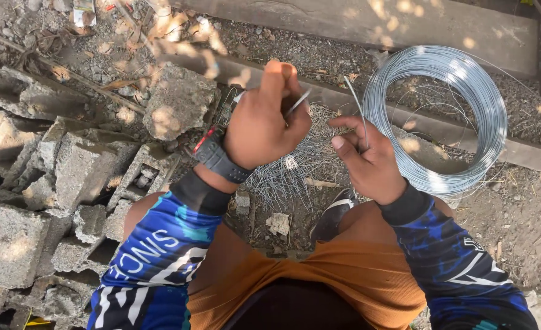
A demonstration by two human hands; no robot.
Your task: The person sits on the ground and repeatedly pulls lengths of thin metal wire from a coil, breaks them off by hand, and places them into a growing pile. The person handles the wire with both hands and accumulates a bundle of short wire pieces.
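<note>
My left hand [264, 119] is raised over a pile of short cut wire pieces [292, 168] on the ground, its fingers closed on a thin metal tool or wire end [298, 102]; a dark wristwatch sits on that wrist. To its right, my right hand [368, 159] pinches a thin length of wire [357, 107] that points up and away. Just beyond my right hand lies a large coil of grey wire [466, 116]. I wear blue patterned sleeves and orange shorts.
Broken concrete blocks [56, 177] are heaped on the left, with one rough chunk [176, 101] near my left hand. A wooden plank [441, 125] runs under the coil. Gravel, dry leaves and dirt cover the ground. A dark sandal [334, 214] shows between my knees.
</note>
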